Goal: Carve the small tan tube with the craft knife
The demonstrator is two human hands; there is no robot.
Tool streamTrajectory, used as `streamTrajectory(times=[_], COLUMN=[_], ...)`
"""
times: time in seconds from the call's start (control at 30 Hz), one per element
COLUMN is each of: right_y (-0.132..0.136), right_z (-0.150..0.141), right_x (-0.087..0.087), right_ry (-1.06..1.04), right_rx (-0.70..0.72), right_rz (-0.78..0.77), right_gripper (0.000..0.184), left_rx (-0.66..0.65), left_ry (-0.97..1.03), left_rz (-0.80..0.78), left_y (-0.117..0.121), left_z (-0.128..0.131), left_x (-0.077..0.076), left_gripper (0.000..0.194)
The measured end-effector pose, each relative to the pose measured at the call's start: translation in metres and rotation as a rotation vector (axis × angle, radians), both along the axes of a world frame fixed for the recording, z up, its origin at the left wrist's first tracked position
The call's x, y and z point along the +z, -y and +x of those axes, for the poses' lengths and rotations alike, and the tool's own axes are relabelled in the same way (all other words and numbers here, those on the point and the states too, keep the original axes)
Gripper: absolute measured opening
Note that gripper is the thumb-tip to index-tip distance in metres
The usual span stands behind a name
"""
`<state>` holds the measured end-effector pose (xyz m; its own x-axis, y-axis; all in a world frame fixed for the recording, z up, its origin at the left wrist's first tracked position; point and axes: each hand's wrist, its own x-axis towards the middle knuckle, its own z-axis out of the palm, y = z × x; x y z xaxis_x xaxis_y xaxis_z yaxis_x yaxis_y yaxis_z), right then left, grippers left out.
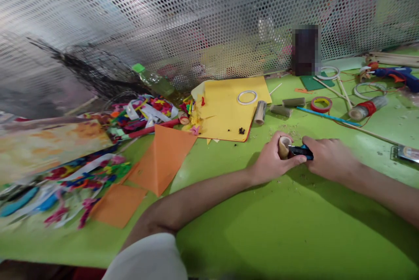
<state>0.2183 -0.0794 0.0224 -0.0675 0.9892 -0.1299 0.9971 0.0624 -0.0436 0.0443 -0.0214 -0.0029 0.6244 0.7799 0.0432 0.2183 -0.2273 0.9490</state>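
My left hand (pixel 267 163) is closed round a short tan hollow tube (pixel 284 148) that looks like bamboo, its open end tilted up toward the right. In my right hand (pixel 330 157) is a blue and black utility knife (pixel 301 152), its tip touching or very near the tube's rim. The left thumb reaches across to the knife's body. Pale shavings lie scattered on the green tabletop around both hands. Just beyond them lie similar short tubes, one (pixel 260 112) beside the yellow paper (pixel 229 118) and another (pixel 280 110) farther right.
Orange paper (pixel 163 157) and a heap of colourful craft scraps (pixel 144 112) spread over the left. Toward the right lie a tape roll (pixel 321 104), a thin blue stick (pixel 327 116), a red-wrapped roll (pixel 366 108) and a blue glue gun (pixel 397 74). A perforated metal panel (pixel 209 22) stands behind.
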Motion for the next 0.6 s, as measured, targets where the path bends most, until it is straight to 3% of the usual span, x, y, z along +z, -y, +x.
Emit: streamTrajectory(times=[0.27,0.47,0.6], right_y=[0.0002,0.0005,0.0009], right_z=[-0.0004,-0.0009,-0.0004], right_x=[0.0015,0.0007,-0.0017], right_ry=[0.001,0.013,0.02], right_rx=[-0.015,0.001,-0.003], right_rz=[-0.021,-0.023,-0.011], right_gripper=[0.023,0.023,0.024], left_rx=[-0.066,-0.033,-0.065], left_ry=[0.055,-0.018,-0.003], left_rz=[0.027,-0.009,0.031], left_y=[-0.0021,0.002,0.0005], left_z=[0.0013,-0.0006,-0.0007], left_x=[0.0008,0.0036,0.0029], left_gripper=[0.042,0.059,0.054])
